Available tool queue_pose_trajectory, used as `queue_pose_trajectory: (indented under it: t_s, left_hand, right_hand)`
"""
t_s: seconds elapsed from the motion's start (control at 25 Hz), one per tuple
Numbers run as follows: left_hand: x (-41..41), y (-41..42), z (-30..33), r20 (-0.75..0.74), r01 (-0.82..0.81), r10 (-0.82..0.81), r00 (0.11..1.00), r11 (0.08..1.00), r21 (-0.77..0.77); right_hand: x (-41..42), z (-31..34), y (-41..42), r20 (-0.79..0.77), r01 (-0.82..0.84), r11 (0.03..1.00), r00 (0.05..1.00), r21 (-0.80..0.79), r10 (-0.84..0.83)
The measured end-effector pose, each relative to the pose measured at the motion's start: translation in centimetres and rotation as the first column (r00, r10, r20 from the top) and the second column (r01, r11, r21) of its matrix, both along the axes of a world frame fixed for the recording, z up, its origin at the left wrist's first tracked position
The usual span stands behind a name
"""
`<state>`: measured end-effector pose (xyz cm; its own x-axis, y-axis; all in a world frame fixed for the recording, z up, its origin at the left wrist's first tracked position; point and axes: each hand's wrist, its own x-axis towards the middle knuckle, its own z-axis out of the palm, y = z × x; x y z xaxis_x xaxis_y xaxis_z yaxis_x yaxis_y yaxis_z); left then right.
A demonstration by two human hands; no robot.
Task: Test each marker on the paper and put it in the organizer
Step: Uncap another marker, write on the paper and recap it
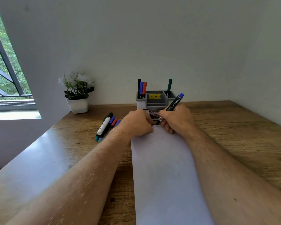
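Note:
My right hand (177,118) grips a black permanent marker (173,106) with a blue end, its tip down on the far edge of the white paper (165,168). My left hand (137,121) rests curled on the paper's far left corner; whether it holds a cap I cannot tell. The grey and white organizer (156,100) stands just behind both hands. Black, blue and red markers (142,87) stand in its left slot and a green marker (169,85) in its right one. A pile of loose markers (106,125) lies on the table left of my left hand.
A white pot with white flowers (78,93) stands at the back left against the wall. The wooden table (242,135) meets walls at the back and right. A window (5,70) is at the far left.

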<state>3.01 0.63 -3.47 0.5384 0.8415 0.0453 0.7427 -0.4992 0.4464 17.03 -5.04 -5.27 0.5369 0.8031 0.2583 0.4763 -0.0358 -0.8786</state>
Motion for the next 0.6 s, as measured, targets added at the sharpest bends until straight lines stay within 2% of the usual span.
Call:
queue_pose_trajectory:
  t_s: [0.28, 0.6]
  left_hand:
    - [0.00, -0.02, 0.05, -0.020, 0.016, -0.016, 1.000, 1.000, 0.010]
    - [0.10, -0.08, 0.11, -0.027, 0.016, -0.016, 0.999, 1.000, 0.001]
  right_hand:
    - [-0.01, -0.02, 0.01, 0.070, 0.011, 0.999, 0.998, -0.037, -0.008]
    - [0.13, 0.13, 0.15, 0.060, 0.024, 0.998, 0.998, -0.058, -0.020]
